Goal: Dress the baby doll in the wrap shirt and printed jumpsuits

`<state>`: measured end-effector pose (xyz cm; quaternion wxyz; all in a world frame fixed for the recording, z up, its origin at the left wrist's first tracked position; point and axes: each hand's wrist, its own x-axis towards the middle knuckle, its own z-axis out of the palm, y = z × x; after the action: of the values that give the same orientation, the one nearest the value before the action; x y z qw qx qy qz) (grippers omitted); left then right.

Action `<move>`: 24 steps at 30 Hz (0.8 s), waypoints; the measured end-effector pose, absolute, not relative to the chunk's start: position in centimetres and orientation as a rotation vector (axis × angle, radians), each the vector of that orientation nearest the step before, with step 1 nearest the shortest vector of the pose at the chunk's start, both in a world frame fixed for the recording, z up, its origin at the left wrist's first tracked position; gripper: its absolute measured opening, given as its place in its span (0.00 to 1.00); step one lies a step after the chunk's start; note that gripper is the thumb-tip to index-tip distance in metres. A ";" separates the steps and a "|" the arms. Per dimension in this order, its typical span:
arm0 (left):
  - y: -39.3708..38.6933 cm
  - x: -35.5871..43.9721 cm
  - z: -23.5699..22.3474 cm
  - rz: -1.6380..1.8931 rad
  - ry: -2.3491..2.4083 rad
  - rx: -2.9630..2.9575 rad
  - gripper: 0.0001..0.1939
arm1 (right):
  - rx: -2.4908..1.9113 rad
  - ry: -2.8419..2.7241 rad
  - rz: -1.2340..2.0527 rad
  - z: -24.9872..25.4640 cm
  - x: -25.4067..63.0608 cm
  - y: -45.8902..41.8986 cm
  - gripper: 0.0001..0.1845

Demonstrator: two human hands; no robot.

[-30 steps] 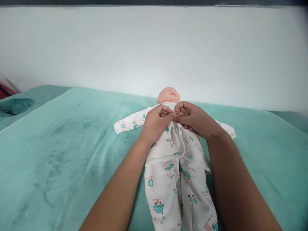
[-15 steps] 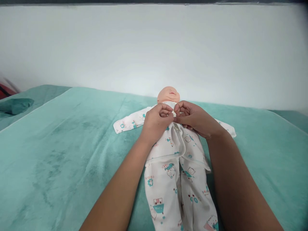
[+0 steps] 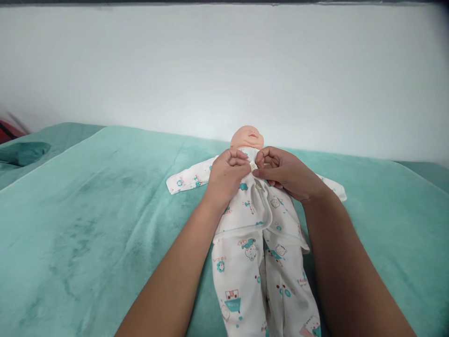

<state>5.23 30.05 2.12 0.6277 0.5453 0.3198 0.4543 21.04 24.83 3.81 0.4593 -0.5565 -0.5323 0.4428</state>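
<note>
A baby doll [image 3: 247,136] lies on its back, its head toward the wall. It wears a white printed jacket [image 3: 245,215] and matching trousers [image 3: 242,276]. At the jacket's chest, my left hand [image 3: 228,175] pinches the front edge from the left. My right hand [image 3: 284,171] pinches the cloth from the other side, thumb and fingertips close to a small pale button [image 3: 253,166] between the two hands. Lower on the front, another pale fastener shows at the opening. Whether the upper button is through its hole, I cannot tell.
A teal blanket [image 3: 105,224] with soft creases covers the bed. Behind the doll's head rises a white wall [image 3: 224,70]. A darker green bundle [image 3: 24,153] and a red object [image 3: 9,133] are at the far left.
My left fingertips have drawn back slightly from the right thumb, so more of the button area shows. Both hands stay at the jacket's chest. The view has shifted slightly.
</note>
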 end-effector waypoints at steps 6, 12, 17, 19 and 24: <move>29.8 5.1 2.6 1.014 0.753 1.129 0.13 | -1.377 -1.297 1.089 3.9 21.0 24.9 0.19; 29.7 5.0 2.8 1.000 0.755 1.059 0.14 | -1.400 -1.326 1.072 4.0 20.9 24.7 0.19; 29.7 5.2 2.6 1.024 0.718 1.025 0.14 | -1.459 -1.387 1.032 4.1 20.9 24.7 0.16; 29.7 5.2 2.5 1.028 0.712 1.018 0.14 | -1.476 -1.408 1.021 4.2 20.9 24.7 0.15; 29.6 5.2 2.5 1.028 0.683 1.040 0.14 | -1.489 -1.415 0.997 4.2 20.9 24.7 0.16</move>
<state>5.23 29.63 2.49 0.6918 0.4655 0.3054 0.4598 20.89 24.71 4.21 0.4160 -0.5931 -0.5636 0.3971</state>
